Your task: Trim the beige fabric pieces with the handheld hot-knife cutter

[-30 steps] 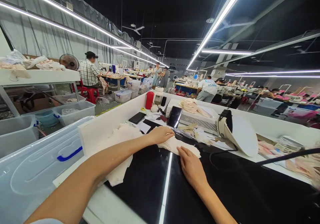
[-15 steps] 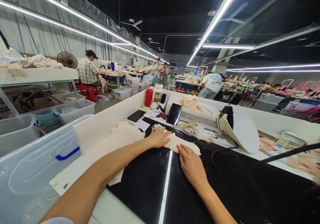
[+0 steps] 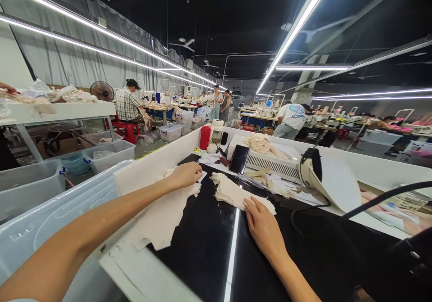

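Note:
My right hand [image 3: 263,223] lies on the near right end of a small stack of cream fabric pieces [image 3: 232,191], its fingers stretched over the edge. The stack rests on a glossy black work surface [image 3: 202,248]. My left hand [image 3: 185,174] is over the far end of a larger pile of cream fabric pieces [image 3: 162,221] on the left. Its fingers are curled together, and whatever they hold, if anything, is hidden. A dark phone [image 3: 189,159] lies flat just beyond that hand.
Behind the stack, a phone [image 3: 239,159] leans against a white vented box [image 3: 270,162] with more fabric on top. A red bottle [image 3: 204,137] stands at the back. To the right are a white lamp [image 3: 332,176] and a black cable [image 3: 388,198]. Left is a clear plastic bin [image 3: 77,203].
My left hand has left the small stack and moved left to the larger pile, uncovering the stack's left end. My right hand stays on the stack. The view has shifted slightly.

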A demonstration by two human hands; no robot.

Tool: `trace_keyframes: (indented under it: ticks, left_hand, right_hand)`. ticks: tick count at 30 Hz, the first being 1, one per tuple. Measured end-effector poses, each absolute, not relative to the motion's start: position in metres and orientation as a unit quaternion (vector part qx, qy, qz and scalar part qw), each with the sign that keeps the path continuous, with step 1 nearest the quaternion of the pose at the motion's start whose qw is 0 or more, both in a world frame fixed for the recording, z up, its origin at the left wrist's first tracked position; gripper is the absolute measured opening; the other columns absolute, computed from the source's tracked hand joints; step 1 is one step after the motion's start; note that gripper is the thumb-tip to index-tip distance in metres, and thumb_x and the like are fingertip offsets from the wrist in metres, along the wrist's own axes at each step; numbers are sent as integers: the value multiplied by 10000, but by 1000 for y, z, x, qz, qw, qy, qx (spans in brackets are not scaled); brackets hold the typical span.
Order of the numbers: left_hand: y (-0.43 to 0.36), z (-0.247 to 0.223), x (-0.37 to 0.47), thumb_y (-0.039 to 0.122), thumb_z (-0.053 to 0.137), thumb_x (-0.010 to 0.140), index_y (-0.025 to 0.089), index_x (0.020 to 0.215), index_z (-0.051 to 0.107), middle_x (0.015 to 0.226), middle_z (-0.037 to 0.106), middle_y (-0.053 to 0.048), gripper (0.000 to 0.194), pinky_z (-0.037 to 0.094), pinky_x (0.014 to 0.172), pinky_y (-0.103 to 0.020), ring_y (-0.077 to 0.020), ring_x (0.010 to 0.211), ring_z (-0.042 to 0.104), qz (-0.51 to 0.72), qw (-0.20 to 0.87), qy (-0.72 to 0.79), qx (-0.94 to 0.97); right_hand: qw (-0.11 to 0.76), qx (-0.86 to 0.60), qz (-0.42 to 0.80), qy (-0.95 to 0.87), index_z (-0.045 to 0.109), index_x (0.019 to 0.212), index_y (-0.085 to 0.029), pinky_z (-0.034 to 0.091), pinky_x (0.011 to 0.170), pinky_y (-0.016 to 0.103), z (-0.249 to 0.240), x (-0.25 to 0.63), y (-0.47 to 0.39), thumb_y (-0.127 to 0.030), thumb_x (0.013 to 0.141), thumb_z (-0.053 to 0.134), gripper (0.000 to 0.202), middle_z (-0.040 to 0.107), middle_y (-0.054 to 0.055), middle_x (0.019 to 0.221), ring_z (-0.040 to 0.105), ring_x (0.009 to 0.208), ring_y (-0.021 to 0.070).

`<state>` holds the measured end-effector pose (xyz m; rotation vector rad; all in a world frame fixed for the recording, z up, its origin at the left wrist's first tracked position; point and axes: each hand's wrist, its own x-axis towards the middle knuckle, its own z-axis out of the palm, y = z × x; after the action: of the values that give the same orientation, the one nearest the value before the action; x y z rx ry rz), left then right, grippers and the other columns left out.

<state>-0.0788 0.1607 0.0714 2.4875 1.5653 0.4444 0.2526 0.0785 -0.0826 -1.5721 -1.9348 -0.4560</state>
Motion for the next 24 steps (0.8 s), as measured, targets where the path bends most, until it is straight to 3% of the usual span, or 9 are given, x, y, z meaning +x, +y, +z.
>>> trace_keyframes:
  ticks: [3, 6, 9, 12, 19, 24]
  left_hand:
    - [147, 77, -126, 407, 642, 1092, 205, 1155, 790, 1244, 815, -151, 258, 559, 1015, -416, -355, 1173, 747, 132, 66, 595, 790]
    - [131, 68, -153, 427, 777, 1054, 190, 1084, 770, 1147, 799, -118, 239, 590, 964, -420, -308, 1065, 747, 84, 81, 639, 760]
    - [119, 54, -161, 461, 775, 1118, 166, 1260, 759, 1248, 776, -96, 327, 658, 995, -464, -258, 1091, 762, 49, 114, 652, 748]
    - [115, 47, -162, 453, 761, 1142, 173, 1392, 732, 1378, 751, -112, 377, 681, 1034, -493, -275, 1188, 766, 56, 135, 646, 749]
    - [115, 45, -169, 451, 757, 1144, 162, 1309, 759, 1309, 771, -95, 332, 674, 1036, -488, -273, 1163, 771, 118, 170, 618, 758]
    - [113, 38, -172, 458, 761, 1140, 170, 1360, 745, 1348, 759, -101, 363, 683, 1016, -478, -274, 1162, 769, 164, 188, 608, 753]
  right_hand:
    - [311, -586, -172, -728, 787, 1388, -196, 632, 1166, 544, -86, 253, 81, -303, 1190, 421, 430, 796, 188, 1488, 771, 1380, 351]
    - [318, -581, -172, -729, 799, 1346, -186, 641, 1146, 543, -88, 254, 84, -327, 1187, 427, 428, 801, 197, 1469, 781, 1353, 358]
    - [319, -576, -172, -733, 809, 1311, -180, 654, 1110, 543, -87, 256, 85, -342, 1187, 426, 434, 804, 207, 1455, 793, 1319, 363]
    - [318, -573, -173, -735, 811, 1297, -166, 657, 1089, 542, -86, 258, 84, -346, 1189, 415, 448, 806, 217, 1439, 798, 1301, 368]
    - [313, -570, -164, -742, 812, 1278, -195, 654, 1070, 527, -89, 264, 85, -379, 1191, 393, 466, 810, 203, 1421, 795, 1299, 366]
    - [325, -557, -149, -750, 815, 1256, -194, 666, 1042, 567, -94, 272, 90, -444, 1174, 387, 501, 809, 220, 1405, 802, 1258, 402]
